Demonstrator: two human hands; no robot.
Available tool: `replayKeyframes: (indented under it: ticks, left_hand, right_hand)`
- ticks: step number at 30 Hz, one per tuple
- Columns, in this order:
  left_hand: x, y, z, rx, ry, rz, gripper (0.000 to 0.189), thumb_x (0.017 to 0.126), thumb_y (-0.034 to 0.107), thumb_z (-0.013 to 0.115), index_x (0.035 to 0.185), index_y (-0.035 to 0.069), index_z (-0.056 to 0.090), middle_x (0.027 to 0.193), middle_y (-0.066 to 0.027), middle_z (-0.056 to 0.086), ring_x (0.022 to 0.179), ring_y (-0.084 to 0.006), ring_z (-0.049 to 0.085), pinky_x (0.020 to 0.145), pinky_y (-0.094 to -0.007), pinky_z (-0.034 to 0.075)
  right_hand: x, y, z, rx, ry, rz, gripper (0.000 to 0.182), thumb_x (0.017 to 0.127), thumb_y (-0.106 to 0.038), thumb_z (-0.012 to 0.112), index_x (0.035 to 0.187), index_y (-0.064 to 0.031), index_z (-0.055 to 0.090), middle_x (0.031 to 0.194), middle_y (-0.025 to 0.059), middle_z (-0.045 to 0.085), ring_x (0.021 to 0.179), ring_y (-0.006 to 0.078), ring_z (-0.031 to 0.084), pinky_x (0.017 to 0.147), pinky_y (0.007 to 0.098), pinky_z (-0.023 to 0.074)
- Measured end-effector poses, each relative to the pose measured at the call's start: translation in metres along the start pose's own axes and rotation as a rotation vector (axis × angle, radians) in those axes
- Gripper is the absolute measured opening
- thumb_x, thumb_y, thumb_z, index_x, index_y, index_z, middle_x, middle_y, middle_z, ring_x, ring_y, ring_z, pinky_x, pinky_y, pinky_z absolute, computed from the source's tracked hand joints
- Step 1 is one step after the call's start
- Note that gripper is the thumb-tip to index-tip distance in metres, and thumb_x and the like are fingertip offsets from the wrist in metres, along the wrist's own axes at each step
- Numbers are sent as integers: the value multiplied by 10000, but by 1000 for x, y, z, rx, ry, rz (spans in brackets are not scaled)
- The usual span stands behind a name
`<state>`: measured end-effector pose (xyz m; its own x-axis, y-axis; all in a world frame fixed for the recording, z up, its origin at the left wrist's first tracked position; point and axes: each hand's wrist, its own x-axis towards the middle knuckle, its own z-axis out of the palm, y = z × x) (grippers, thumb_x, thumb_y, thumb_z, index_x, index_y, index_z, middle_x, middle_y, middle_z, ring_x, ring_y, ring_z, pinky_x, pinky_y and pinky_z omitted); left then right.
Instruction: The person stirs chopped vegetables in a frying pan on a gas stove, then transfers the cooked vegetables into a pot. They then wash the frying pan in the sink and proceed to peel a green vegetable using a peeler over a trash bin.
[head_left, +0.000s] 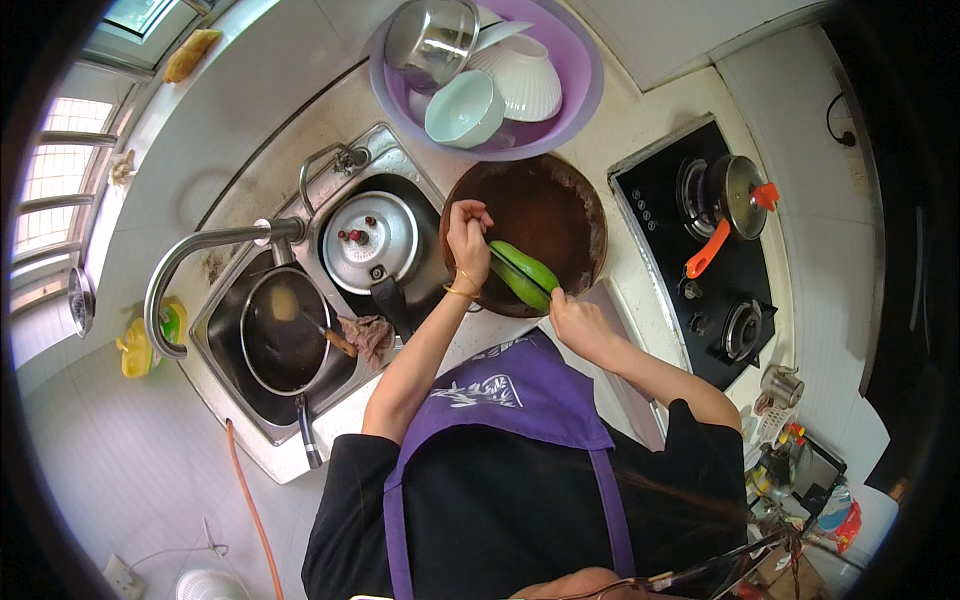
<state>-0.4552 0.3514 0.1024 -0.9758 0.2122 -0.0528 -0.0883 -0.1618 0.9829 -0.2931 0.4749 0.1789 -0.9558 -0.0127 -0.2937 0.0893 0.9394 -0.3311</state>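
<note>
A long green gourd (529, 271) lies on a round, dark brown wooden chopping board (544, 199). A knife (517, 268), its dark blade seen nearly edge-on, runs lengthwise along the gourd. My right hand (579, 319) is closed around the knife's near end, its handle hidden in the fist. At the blade's far end is my left hand (469, 238), its fingers loosely curled above the board and its heel against the blade or the gourd. Which of the two it presses, I cannot tell.
Behind the board stands a purple basin (585, 112) of bowls and a steel pot. To the left, a double sink (217, 330) holds a pressure cooker lid (367, 244) and a frying pan (281, 352). A pot (742, 196) with orange grips sits on the gas hob (675, 247) at right.
</note>
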Motion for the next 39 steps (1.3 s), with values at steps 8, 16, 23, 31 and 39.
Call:
replayKeyframes:
  ticks: [8, 16, 23, 31, 39]
  left_hand:
    - [-3, -15, 7, 32, 77, 43, 170, 928, 108, 450, 1032, -14, 508, 865, -79, 540, 789, -149, 514, 732, -262, 425]
    - [-8, -10, -4, 322, 88, 192, 282, 948, 234, 428, 1007, -24, 528, 1001, -124, 526, 957, -251, 509, 880, -322, 391]
    - [-14, -9, -7, 389, 58, 228, 198, 923, 157, 459, 973, -15, 542, 991, -141, 525, 937, -280, 506, 868, -344, 392]
    - [-16, -2, -8, 413, 28, 287, 154, 910, 107, 480, 967, -16, 553, 943, -110, 538, 874, -235, 514, 819, -311, 409]
    - [-31, 18, -31, 214, 20, 72, 137, 946, 106, 481, 981, -1, 558, 912, -50, 531, 836, -126, 495, 765, -247, 409]
  right_hand:
    - [1, 21, 25, 155, 109, 3, 181, 910, -186, 501, 852, -33, 423, 612, 185, 572, 502, 388, 575, 433, 479, 459]
    - [-7, 32, 7, 405, 99, 58, 183, 921, -199, 505, 863, -33, 456, 645, 190, 577, 618, 402, 590, 531, 475, 464]
    - [-40, 55, -47, 312, 257, 267, 173, 910, -201, 540, 945, -31, 538, 757, 210, 621, 650, 397, 605, 548, 455, 465]
    - [-25, 76, 7, 168, 596, 354, 321, 842, -201, 619, 1111, -51, 530, 911, 189, 635, 764, 368, 632, 621, 422, 502]
    - [15, 68, 46, 140, 602, 309, 380, 808, -167, 640, 1150, -54, 519, 983, 127, 515, 944, 331, 535, 729, 416, 494]
